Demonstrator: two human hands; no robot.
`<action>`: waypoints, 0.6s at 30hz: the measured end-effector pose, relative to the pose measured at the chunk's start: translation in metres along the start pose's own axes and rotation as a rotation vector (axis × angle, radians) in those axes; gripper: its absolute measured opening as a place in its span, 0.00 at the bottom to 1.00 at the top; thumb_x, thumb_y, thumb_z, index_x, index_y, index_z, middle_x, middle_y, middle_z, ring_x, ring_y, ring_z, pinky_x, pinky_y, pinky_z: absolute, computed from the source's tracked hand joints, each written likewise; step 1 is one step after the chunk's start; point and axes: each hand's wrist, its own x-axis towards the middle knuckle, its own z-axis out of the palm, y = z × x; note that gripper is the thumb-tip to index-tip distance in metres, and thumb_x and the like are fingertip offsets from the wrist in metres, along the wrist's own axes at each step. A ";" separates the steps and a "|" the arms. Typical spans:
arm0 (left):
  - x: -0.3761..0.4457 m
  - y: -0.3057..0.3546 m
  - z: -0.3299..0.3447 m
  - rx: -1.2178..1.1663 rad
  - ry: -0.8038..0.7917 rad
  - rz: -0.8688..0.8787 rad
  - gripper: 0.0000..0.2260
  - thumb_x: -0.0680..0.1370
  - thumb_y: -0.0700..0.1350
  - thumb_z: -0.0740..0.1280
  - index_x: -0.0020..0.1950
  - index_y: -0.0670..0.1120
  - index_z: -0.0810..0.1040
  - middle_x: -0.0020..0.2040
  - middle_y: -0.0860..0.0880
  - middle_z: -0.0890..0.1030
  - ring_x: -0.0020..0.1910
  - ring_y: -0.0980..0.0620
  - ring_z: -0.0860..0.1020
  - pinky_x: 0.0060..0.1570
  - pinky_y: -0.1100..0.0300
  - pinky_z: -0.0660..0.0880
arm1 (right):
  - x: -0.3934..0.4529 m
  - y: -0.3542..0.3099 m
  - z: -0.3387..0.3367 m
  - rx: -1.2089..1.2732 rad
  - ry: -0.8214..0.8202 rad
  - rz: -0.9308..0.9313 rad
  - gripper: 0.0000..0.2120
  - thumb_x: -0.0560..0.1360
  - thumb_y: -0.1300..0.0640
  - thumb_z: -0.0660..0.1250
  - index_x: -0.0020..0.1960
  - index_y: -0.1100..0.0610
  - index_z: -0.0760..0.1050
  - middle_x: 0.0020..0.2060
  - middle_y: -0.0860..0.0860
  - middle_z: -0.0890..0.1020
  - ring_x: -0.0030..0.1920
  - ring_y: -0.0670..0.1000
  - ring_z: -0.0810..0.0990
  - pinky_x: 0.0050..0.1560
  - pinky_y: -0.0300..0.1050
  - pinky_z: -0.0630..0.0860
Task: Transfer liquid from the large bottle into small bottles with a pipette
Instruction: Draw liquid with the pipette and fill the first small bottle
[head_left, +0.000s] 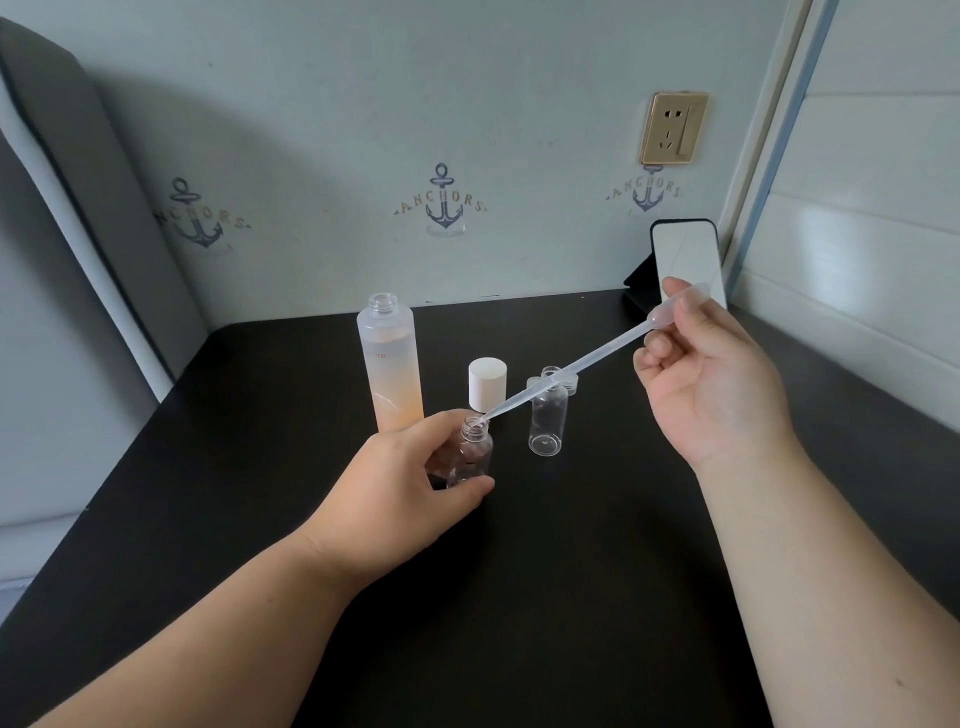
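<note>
Your left hand (400, 475) gripped a small bottle (470, 454) on the counter (571, 597), fingers hiding its base. Your right hand (711, 379) pinched the pipette (576, 370), bulb half hidden, tip at that bottle's mouth. Its liquid level was hard to read. The large bottle (390, 364) stood open behind, cap (487, 382) and a second small bottle (546, 415) beside it.

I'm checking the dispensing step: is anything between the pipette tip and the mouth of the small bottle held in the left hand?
Nothing visible blocks it. The pipette, held by the right hand, has its tip right at the open, uncapped mouth of the small bottle that the left hand steadies on the table.
</note>
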 end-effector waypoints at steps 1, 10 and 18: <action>0.000 0.000 0.000 0.002 0.001 0.005 0.21 0.73 0.49 0.78 0.55 0.70 0.72 0.52 0.71 0.79 0.50 0.67 0.81 0.50 0.76 0.72 | 0.000 0.000 0.000 0.001 0.001 0.002 0.06 0.80 0.62 0.66 0.50 0.58 0.82 0.40 0.49 0.82 0.33 0.47 0.73 0.40 0.39 0.71; 0.001 -0.001 0.001 0.013 0.011 0.021 0.21 0.73 0.48 0.77 0.56 0.69 0.72 0.52 0.71 0.79 0.50 0.66 0.80 0.49 0.77 0.71 | -0.001 -0.003 0.002 -0.004 -0.008 0.001 0.09 0.78 0.61 0.68 0.43 0.55 0.84 0.40 0.48 0.81 0.31 0.46 0.70 0.39 0.38 0.68; 0.000 -0.002 0.000 -0.002 0.017 0.034 0.23 0.73 0.48 0.78 0.54 0.71 0.72 0.52 0.71 0.79 0.50 0.66 0.81 0.50 0.76 0.72 | -0.003 -0.004 0.005 -0.011 -0.015 -0.006 0.14 0.80 0.63 0.65 0.40 0.53 0.85 0.36 0.48 0.80 0.28 0.46 0.69 0.36 0.37 0.68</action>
